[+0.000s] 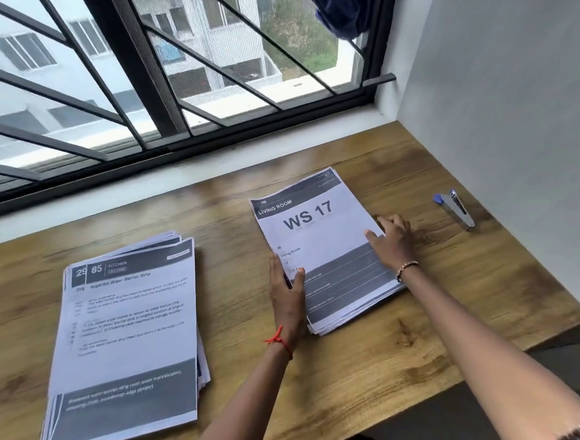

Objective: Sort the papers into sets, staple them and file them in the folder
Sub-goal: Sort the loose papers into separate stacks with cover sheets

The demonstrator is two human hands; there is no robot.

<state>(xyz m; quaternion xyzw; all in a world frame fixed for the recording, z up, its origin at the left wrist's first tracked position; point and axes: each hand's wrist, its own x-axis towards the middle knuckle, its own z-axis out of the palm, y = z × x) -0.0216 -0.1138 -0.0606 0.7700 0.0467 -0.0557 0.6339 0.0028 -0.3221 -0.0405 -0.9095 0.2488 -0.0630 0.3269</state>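
On the wooden tabletop [361,369], the left hand [286,292] lies flat with straight fingers against the left edge of the "WS 17" paper stack [320,238]. The right hand [392,236] rests bent-fingered on the stack's right edge; whether it pinches I cannot tell. A second stack [128,334] lies well left, and a stapler [456,208] lies right.

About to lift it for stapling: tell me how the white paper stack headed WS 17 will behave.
The white paper stack headed WS 17 would probably sag and fan out: its lower edges lie staggered. Sheets may slide on the smooth wooden desk; the left hand and right hand flank it.
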